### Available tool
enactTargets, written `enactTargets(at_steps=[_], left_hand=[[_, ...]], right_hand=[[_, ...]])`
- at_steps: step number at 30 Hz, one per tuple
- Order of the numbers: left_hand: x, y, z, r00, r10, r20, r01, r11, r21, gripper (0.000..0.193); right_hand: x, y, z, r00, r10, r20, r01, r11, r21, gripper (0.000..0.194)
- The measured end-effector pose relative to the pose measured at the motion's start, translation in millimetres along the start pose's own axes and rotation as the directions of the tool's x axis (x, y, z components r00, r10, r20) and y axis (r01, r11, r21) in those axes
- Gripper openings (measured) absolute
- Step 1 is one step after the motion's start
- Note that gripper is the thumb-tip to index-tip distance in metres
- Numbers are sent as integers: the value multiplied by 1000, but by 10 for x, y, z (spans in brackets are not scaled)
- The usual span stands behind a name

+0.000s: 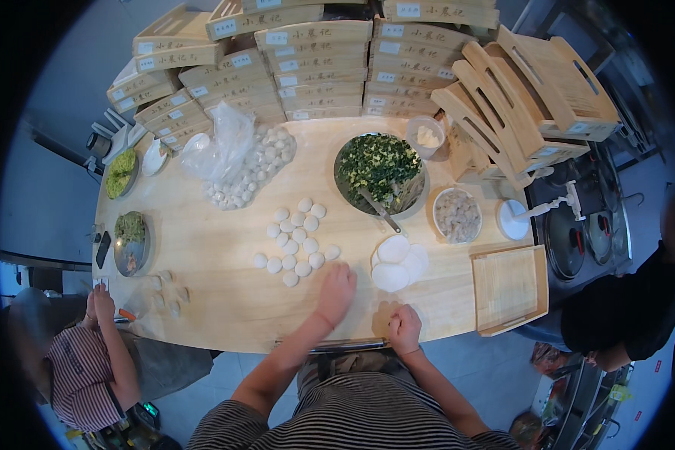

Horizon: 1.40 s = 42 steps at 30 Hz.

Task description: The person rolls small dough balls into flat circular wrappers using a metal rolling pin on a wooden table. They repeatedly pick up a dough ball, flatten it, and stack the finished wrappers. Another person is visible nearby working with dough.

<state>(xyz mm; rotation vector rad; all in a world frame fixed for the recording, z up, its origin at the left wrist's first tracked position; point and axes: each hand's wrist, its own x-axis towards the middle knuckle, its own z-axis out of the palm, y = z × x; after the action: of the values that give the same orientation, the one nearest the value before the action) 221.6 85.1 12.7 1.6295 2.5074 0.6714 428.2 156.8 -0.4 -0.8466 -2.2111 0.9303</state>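
Note:
My left hand (337,288) is over the wooden table, fingers bent down, just below the nearest of several flattened dough pieces (298,235). Whether anything lies under its fingers is hidden. Close to the table's front edge, my right hand (405,329) is curled with its knuckles up; its palm cannot be seen. Above it lies an overlapping pile of thin round dough wrappers (391,270). Beyond them stands a metal bowl of chopped greens with yellow bits (379,163), a metal-handled utensil (378,209) leaning in it. A white bowl of shrimp-like filling (457,215) is to its right.
A shallow wooden tray (509,289) lies at right. Bagged dough pieces (247,163) sit at the back left, before stacked wooden trays (315,67) bearing writing. A co-worker's hands (100,304) are at the left edge; another person (624,309) is beside the stove at right.

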Motion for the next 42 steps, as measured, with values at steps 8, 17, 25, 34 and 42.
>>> enactTargets(at_steps=[8,17,25,34,42], left_hand=[[-771,390,-76,965,13,263,85,930,-357,13],[-380,-14,-27,971,-181,153,234,838,-493,5],[-831,229,-77,914,-272,300,372,857,-357,10],[-635,71,-31,981,-41,192,107,930,-351,11],[-806,247,-35,963,-174,205,221,946,-237,11]], right_hand=[[407,5,111,985,-164,56,169,981,-98,5],[1138,224,748,942,-313,118,329,933,-149,7],[340,-96,55,994,-102,30,105,988,-110,6],[735,-101,297,980,-196,36,198,975,-98,7],[609,-45,236,980,-195,27,197,977,-87,4]])
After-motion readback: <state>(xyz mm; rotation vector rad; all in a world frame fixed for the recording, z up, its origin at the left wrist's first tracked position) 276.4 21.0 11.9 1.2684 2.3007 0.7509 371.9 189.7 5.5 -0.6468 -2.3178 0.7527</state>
